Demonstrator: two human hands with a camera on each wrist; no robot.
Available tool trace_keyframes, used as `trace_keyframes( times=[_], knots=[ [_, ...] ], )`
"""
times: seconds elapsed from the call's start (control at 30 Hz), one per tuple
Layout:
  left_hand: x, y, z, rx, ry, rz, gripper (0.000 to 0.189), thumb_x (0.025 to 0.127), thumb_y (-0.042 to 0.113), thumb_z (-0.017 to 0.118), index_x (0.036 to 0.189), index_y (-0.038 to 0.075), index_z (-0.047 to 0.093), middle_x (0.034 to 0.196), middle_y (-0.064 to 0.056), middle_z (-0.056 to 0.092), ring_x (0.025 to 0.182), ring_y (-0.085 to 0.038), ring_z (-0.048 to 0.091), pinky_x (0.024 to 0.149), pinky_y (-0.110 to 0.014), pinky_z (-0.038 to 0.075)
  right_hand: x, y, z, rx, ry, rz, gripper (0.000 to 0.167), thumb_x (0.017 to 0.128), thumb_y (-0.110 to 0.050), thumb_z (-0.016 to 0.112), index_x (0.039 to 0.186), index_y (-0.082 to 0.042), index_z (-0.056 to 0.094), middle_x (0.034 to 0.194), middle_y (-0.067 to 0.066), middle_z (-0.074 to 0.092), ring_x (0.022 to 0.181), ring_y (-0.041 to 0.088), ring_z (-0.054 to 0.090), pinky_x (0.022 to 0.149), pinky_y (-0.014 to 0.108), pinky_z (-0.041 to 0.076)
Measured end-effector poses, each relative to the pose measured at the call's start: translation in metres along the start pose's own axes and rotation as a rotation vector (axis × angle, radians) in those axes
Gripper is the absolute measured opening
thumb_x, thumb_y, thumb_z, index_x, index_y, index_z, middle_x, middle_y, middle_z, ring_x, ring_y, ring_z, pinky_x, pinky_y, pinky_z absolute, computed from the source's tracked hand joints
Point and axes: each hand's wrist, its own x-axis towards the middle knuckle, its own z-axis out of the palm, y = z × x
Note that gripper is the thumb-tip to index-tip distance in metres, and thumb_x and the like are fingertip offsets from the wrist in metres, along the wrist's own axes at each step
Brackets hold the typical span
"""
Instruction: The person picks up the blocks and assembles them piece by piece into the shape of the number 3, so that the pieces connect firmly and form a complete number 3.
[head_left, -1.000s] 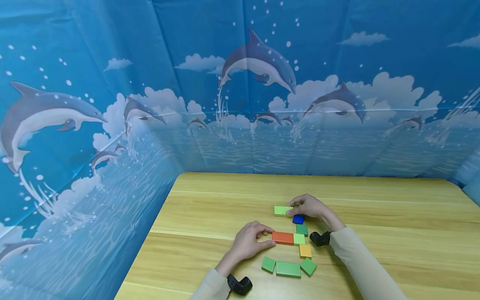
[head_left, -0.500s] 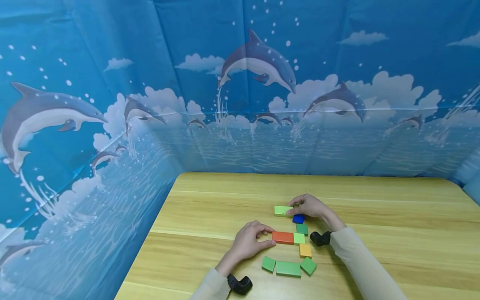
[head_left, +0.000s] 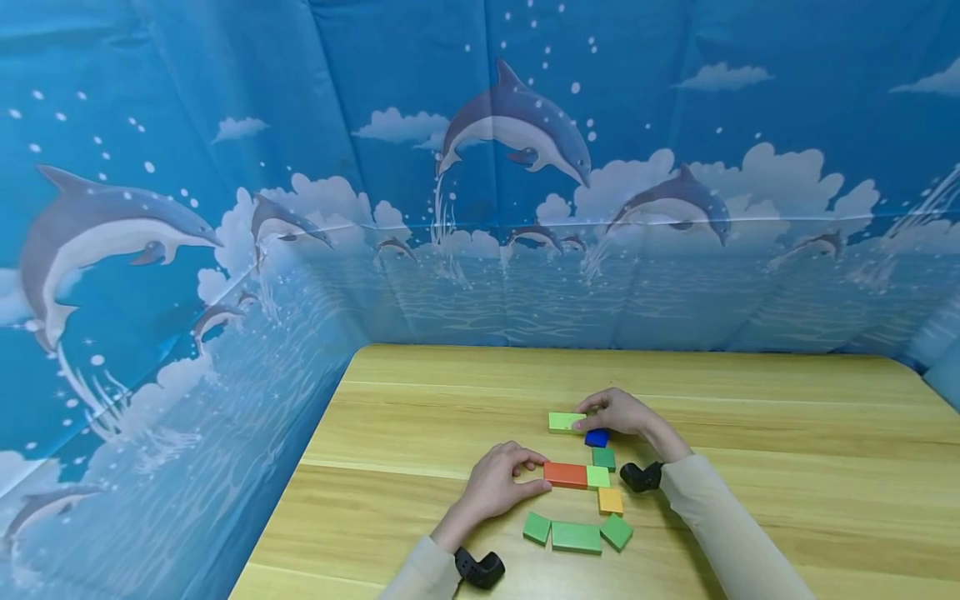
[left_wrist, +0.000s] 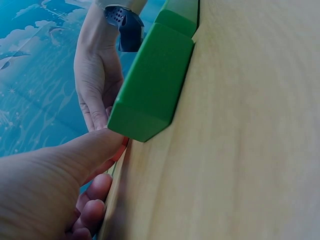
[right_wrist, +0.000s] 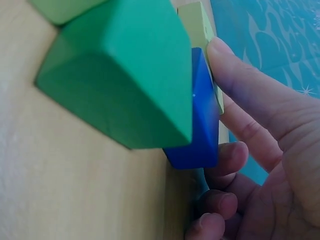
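My left hand (head_left: pixel 498 483) pinches the left end of a red block (head_left: pixel 566 475) between thumb and forefinger. In the left wrist view only a sliver of that red block (left_wrist: pixel 120 150) shows past the thumb. Farther back, my right hand (head_left: pixel 618 412) pinches the right end of a long light green block (head_left: pixel 564 422), thumb in front and forefinger behind. A blue block (head_left: pixel 597 438) lies just under the right hand, and in the right wrist view the blue block (right_wrist: pixel 204 125) stands between a green block (right_wrist: pixel 120 75) and the fingers.
A small light green block (head_left: pixel 597 477) touches the red block's right end. Behind it sits a dark green block (head_left: pixel 603 459), in front a yellow block (head_left: pixel 611 501). Nearer still, a long green block (head_left: pixel 576 537) lies between two smaller green blocks. A dolphin-print curtain (head_left: pixel 480 275) borders the table (head_left: pixel 405 417).
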Motion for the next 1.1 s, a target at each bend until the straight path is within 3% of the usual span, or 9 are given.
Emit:
trace_keyframes(
  times=[0.3, 0.4, 0.53, 0.7, 0.83, 0.93, 1.1],
  knots=[
    [-0.002, 0.003, -0.004, -0.010, -0.008, -0.004, 0.035, 0.082, 0.050, 0.069, 0.107, 0.025, 0.071, 0.085, 0.015, 0.052, 0.070, -0.001, 0.043, 0.060, -0.018, 0.036, -0.008, -0.002, -0.004, -0.009, -0.017, -0.029, 0.041, 0.088, -0.034, 0.068, 0.116, -0.005, 0.066, 0.115, 0.012, 0.060, 0.104, 0.031, 0.055, 0.086, 0.047, 0.044],
    [-0.002, 0.004, -0.004, -0.020, -0.018, -0.007, 0.035, 0.083, 0.050, 0.068, 0.108, 0.025, 0.071, 0.086, 0.015, 0.052, 0.070, -0.001, 0.043, 0.060, -0.018, 0.036, -0.018, 0.000, -0.009, -0.007, -0.020, -0.042, 0.042, 0.093, -0.035, 0.061, 0.121, -0.004, 0.063, 0.103, 0.012, 0.062, 0.086, 0.029, 0.058, 0.073, 0.044, 0.046],
    [-0.003, 0.004, -0.004, -0.022, -0.033, -0.017, 0.035, 0.083, 0.050, 0.068, 0.108, 0.026, 0.070, 0.087, 0.016, 0.052, 0.071, 0.000, 0.043, 0.061, -0.018, 0.036, -0.043, 0.002, -0.019, -0.013, 0.034, -0.069, 0.045, 0.096, -0.037, 0.056, 0.124, -0.002, 0.060, 0.085, 0.010, 0.059, 0.067, 0.026, 0.050, 0.058, 0.037, 0.041],
    [-0.004, 0.005, -0.005, -0.023, -0.016, -0.023, 0.034, 0.082, 0.048, 0.070, 0.107, 0.026, 0.071, 0.086, 0.016, 0.052, 0.071, -0.001, 0.043, 0.060, -0.018, 0.036, -0.088, 0.002, -0.036, -0.073, 0.197, -0.136, 0.042, 0.095, -0.035, 0.057, 0.123, -0.004, 0.061, 0.089, 0.010, 0.057, 0.073, 0.022, 0.049, 0.058, 0.033, 0.041],
    [-0.004, 0.005, -0.005, -0.020, -0.005, -0.020, 0.033, 0.081, 0.048, 0.071, 0.106, 0.026, 0.071, 0.084, 0.015, 0.052, 0.070, -0.001, 0.043, 0.061, -0.018, 0.035, -0.122, 0.009, -0.049, -0.139, 0.247, -0.150, 0.037, 0.095, -0.029, 0.059, 0.120, -0.002, 0.062, 0.085, 0.008, 0.057, 0.069, 0.017, 0.049, 0.057, 0.029, 0.042],
    [-0.004, 0.006, -0.005, -0.017, -0.002, -0.025, 0.033, 0.081, 0.048, 0.071, 0.105, 0.026, 0.071, 0.084, 0.015, 0.052, 0.070, -0.002, 0.042, 0.061, -0.018, 0.035, -0.143, 0.022, -0.054, -0.181, 0.197, -0.117, 0.040, 0.093, -0.030, 0.062, 0.118, 0.000, 0.062, 0.081, 0.003, 0.055, 0.066, 0.012, 0.049, 0.055, 0.028, 0.041],
    [-0.004, 0.008, -0.005, -0.023, -0.010, -0.025, 0.033, 0.081, 0.047, 0.071, 0.106, 0.026, 0.071, 0.084, 0.014, 0.052, 0.070, -0.002, 0.043, 0.061, -0.018, 0.035, -0.170, 0.050, -0.053, -0.099, -0.020, -0.098, 0.048, 0.090, -0.025, 0.066, 0.124, 0.006, 0.054, 0.079, 0.002, 0.051, 0.062, 0.008, 0.046, 0.051, 0.028, 0.036]
  ],
)
